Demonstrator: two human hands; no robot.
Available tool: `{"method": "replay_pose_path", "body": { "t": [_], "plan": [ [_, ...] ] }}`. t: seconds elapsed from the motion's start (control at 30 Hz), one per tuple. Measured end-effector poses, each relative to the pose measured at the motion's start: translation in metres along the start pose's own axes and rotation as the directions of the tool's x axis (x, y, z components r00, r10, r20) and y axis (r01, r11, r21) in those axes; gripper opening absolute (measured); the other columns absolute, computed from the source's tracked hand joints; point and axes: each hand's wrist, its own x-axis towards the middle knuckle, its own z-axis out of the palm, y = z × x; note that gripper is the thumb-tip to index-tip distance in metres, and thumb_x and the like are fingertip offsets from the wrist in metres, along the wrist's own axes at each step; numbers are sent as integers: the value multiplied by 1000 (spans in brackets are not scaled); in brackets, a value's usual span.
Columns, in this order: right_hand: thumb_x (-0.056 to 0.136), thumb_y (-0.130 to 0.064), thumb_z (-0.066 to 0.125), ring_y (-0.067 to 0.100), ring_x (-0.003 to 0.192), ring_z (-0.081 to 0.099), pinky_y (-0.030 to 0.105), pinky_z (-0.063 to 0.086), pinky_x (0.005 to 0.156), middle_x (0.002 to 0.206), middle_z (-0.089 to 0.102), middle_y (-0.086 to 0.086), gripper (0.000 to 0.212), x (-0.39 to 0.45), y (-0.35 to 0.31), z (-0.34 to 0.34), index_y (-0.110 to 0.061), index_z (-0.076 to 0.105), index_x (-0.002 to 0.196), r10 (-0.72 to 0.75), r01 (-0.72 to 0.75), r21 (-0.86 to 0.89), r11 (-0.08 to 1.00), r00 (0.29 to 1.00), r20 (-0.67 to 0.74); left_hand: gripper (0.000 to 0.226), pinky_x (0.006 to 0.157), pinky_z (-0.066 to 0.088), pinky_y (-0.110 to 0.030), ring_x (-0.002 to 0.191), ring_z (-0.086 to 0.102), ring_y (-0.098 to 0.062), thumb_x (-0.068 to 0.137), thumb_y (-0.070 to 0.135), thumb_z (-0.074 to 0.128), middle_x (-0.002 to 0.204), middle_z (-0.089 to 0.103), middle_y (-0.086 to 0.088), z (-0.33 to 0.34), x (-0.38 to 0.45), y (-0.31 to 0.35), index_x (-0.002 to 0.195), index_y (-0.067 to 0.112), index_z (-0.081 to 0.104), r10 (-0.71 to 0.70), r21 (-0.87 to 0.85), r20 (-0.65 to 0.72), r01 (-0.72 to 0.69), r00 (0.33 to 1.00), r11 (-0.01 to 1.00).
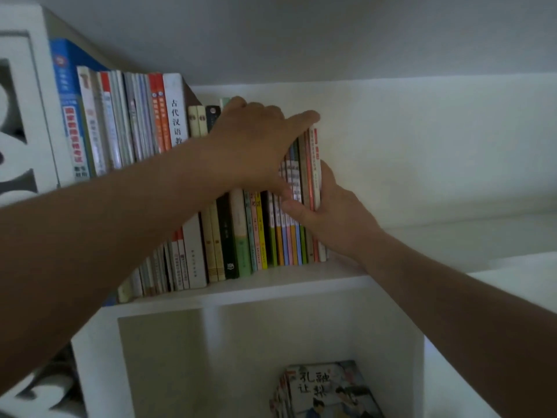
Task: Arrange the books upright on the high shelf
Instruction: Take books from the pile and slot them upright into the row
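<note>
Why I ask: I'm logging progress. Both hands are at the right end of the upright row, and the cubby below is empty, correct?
Not quite. The head view shows a stack of books lying in the cubby below. Both the left hand and right hand are at the row's right end.

Home study: white bookshelf [241, 292], upright books [229, 236].

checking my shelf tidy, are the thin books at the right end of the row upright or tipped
Upright. The thin books stand on end on the shelf, spines vertical, right hand gripping them, left hand resting on top.
</note>
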Motion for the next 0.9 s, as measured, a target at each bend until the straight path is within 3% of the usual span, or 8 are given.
{"method": "replay_pose_path", "body": {
  "t": [0.1, 0.17, 0.33, 0.4, 0.5, 0.67, 0.8, 0.9],
  "plan": [
    [79, -90, 57, 15, 110, 67, 42, 57, 99, 137, 65, -7, 103, 1, -1, 2, -42, 18, 161, 90, -89, -60, 994, 996, 20, 103, 106, 40, -41, 132, 51, -27, 83, 65, 75, 152, 51, -4, -21, 5, -3, 163, 35, 17, 14, -187, 80, 1, 997, 982],
    [78, -89, 58, 17, 111, 67, 45, 58, 99, 135, 66, -7, 101, 1, 0, 3, -38, 25, 158, 118, -116, -94, 989, 993, 16, 100, 109, 40, -38, 138, 48, -27, 87, 66, 70, 158, 45, -6, -23, 10, 7, 164, 30, 18, -6, -271, 76, 26, 997, 962],
    [76, -88, 58, 0, 108, 66, 33, 55, 101, 133, 62, -22, 98, -5, 6, -3, -49, 26, 160, 85, -92, 55, 994, 991, 105, 84, 95, 51, -39, 118, 61, -26, 82, 59, 79, 135, 63, -6, -10, 18, 15, 148, 18, 47, -108, -215, 39, 114, 993, 970],
    [71, -95, 59, 13, 127, 63, 48, 50, 110, 152, 54, -19, 97, -5, 16, -8, -60, 29, 156, 133, -142, 149, 979, 989, 69, 80, 90, 50, -38, 117, 60, -25, 82, 53, 81, 133, 63, -5, -14, 17, 15, 146, 17, 49, -118, -232, 40, 125, 992, 965],
    [72, -90, 66, 17, 135, 58, 58, 50, 110, 156, 51, -19, 86, -4, 24, -14, -68, 34, 150, 137, -150, 168, 974, 987, 86, 74, 93, 54, -42, 114, 61, -25, 84, 48, 81, 129, 63, -6, -12, 18, 18, 143, 16, 50, -96, -213, 52, 104, 994, 971],
    [90, -74, 58, 16, 117, 71, 46, 64, 92, 149, 59, -12, 72, -7, 20, -12, -65, 25, 154, 101, -138, 188, 972, 976, 196, 83, 94, 52, -46, 113, 60, -28, 89, 51, 76, 128, 62, -8, -4, 14, 14, 154, 19, 35, -52, -174, 39, 58, 998, 983],
    [94, -71, 52, 16, 124, 66, 46, 58, 102, 148, 57, -11, 72, -9, 12, -9, -58, 21, 158, 87, -102, 92, 991, 983, 159, 93, 86, 53, -44, 105, 62, -28, 90, 54, 73, 121, 61, -8, 2, 13, 13, 159, 20, 22, -41, -144, 10, 42, 999, 989],
    [89, -72, 64, 6, 113, 71, 27, 58, 95, 142, 61, -20, 78, -8, 8, -9, -61, 25, 155, 75, -91, 107, 990, 986, 151, 94, 88, 52, -44, 107, 62, -29, 91, 57, 70, 125, 60, -10, 4, 14, 11, 161, 21, 19, -17, -126, -19, 15, 1000, 992]
  ]
}}
